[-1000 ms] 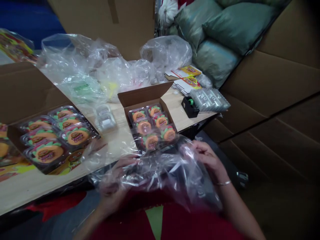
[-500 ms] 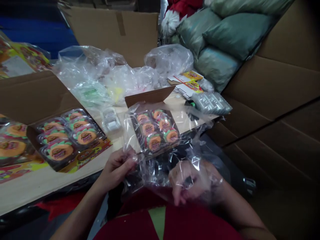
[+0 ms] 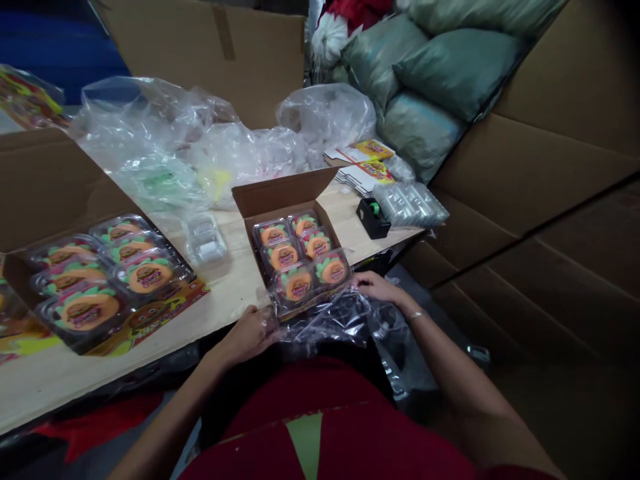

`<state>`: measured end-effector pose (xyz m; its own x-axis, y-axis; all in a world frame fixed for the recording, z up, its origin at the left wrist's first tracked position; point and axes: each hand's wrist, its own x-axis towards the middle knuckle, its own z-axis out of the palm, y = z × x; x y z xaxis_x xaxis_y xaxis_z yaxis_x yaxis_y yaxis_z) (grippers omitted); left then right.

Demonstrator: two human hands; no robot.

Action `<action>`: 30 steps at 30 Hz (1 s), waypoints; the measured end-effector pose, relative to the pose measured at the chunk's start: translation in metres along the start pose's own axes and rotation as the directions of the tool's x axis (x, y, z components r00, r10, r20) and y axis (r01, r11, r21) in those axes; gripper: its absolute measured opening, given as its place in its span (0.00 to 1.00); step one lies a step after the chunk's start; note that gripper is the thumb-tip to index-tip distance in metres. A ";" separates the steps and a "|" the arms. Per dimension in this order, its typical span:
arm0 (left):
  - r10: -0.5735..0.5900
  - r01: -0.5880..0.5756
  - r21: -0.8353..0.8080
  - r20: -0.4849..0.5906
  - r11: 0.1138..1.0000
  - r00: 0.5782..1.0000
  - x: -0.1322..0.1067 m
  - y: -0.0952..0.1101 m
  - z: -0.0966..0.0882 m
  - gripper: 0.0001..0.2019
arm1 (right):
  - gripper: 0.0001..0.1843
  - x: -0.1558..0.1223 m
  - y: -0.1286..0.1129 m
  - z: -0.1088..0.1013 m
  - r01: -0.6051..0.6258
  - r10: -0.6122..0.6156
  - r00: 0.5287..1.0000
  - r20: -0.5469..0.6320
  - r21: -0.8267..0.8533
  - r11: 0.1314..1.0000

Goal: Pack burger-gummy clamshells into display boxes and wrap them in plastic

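Note:
In front of me an open cardboard box (image 3: pixel 287 187) holds several clear packs of burger-shaped items (image 3: pixel 284 257) in two columns. Crumpled clear plastic bag (image 3: pixel 327 323) film is bunched along the box's near edge, and part of it hangs down over the table edge. At the box's near left corner, my left hand (image 3: pixel 255 333) is closed on the film. My right hand (image 3: pixel 379 290) grips the film by the near right corner, its fingertips partly hidden against the box.
On the left stands another open box (image 3: pixel 150 320) with similar packs. An empty clear tray (image 3: pixel 206 240) lies between the boxes. A black tape dispenser (image 3: pixel 373 219), stacked clear trays (image 3: pixel 410 203) and flat printed cartons (image 3: pixel 363 170) are at right. Loose plastic bags (image 3: pixel 200 140) cover the back.
The film that was spread over and around the box is now gathered low at its near edge. My right hand moved up to the box's near right corner. The tape dispenser now shows uncovered.

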<state>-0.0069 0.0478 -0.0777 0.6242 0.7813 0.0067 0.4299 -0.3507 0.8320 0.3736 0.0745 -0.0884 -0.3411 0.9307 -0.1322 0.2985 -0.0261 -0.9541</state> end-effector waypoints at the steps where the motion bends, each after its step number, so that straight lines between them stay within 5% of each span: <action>1: -0.003 0.003 0.002 -0.001 1.000 1.000 0.003 -0.004 0.000 0.07 | 0.05 0.007 0.006 -0.002 0.019 -0.015 0.995 -0.095 0.043 0.999; 6: 0.003 -0.004 0.029 0.038 1.000 0.999 0.008 -0.007 -0.012 0.05 | 0.06 0.042 0.023 0.002 0.095 -0.033 0.936 -0.351 0.161 0.982; 11: -0.016 0.012 -0.133 -0.028 0.991 0.999 0.009 -0.003 -0.022 0.11 | 0.06 0.062 0.025 0.016 0.140 -0.010 0.901 -0.434 0.269 0.953; 15: -0.138 0.087 -0.366 -0.117 0.927 0.984 0.009 -0.005 -0.027 0.14 | 0.08 0.056 0.010 0.016 0.140 0.001 0.932 -0.363 0.361 0.922; 20: -0.134 0.059 -0.463 -0.131 0.885 0.982 0.016 -0.009 -0.029 0.13 | 0.09 0.044 -0.014 -0.005 0.054 -0.009 0.994 -0.111 0.408 0.911; 25: -0.167 0.047 -0.655 -0.122 0.754 0.978 0.017 -0.005 -0.034 0.17 | 0.15 0.045 -0.035 -0.027 0.023 -0.064 0.992 0.111 0.336 0.942; 28: -0.258 0.035 -0.748 -0.184 0.663 0.948 0.015 -0.003 -0.038 0.24 | 0.16 0.055 -0.046 -0.026 0.071 -0.112 0.986 0.120 0.303 0.951; 30: -0.311 -0.013 -0.759 -0.283 0.651 0.907 0.016 -0.003 -0.040 0.18 | 0.16 0.067 -0.050 -0.020 0.122 -0.123 0.992 -0.016 0.294 0.948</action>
<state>-0.0239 0.0822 -0.0581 0.2484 0.9639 -0.0957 -0.2235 0.1532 0.9626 0.3541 0.1453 -0.0439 -0.3607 0.9326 -0.0093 -0.0207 -0.0180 -0.9996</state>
